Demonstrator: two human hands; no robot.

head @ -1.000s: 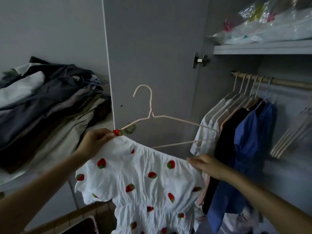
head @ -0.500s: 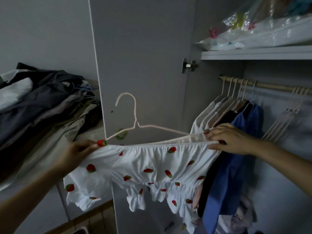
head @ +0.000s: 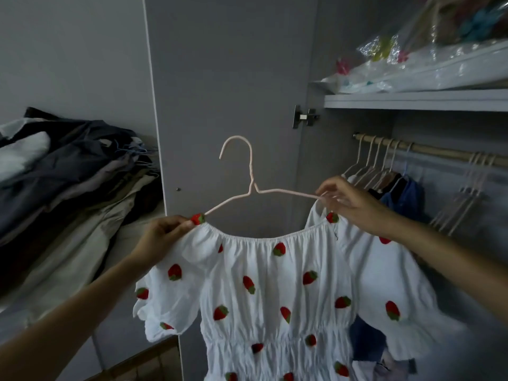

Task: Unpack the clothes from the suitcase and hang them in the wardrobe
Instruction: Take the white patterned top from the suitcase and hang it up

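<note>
Up at chest height, both forearms reach forward and slightly inward, holding a white dress (head: pixel 275 292) spread out on a pale pink hanger (head: pixel 248 185) in front of the open wardrobe. The left hand (head: pixel 162 237) pinches the dress's left shoulder against the hanger's end, fingers curled tight by a red strawberry patch. The right hand (head: pixel 349 202) is raised a little higher, its fingertips pinching the right shoulder of the dress where the hanger arm runs into the fabric. The hanger's hook stands upright and free, in front of the grey wardrobe door (head: pixel 228 92), with a metal hinge (head: pixel 303 116) at its edge. To the right, a wooden rail (head: pixel 439 149) carries several garments on hangers, among them white, dark and blue clothes (head: pixel 404 191), plus a cluster of bare pale hangers (head: pixel 464 193) farther along. Above it, a grey shelf (head: pixel 412 99) holds crinkly clear plastic bags (head: pixel 426 64) with colourful contents. On the left, a heap of folded clothes (head: pixel 63 188) in dark, grey and beige cloth lies stacked against the wall. The dress is thin, crinkled cotton-like fabric with a gathered elastic neckline, puffed sleeves, a shirred waist and raised red strawberries with green tops.
</note>
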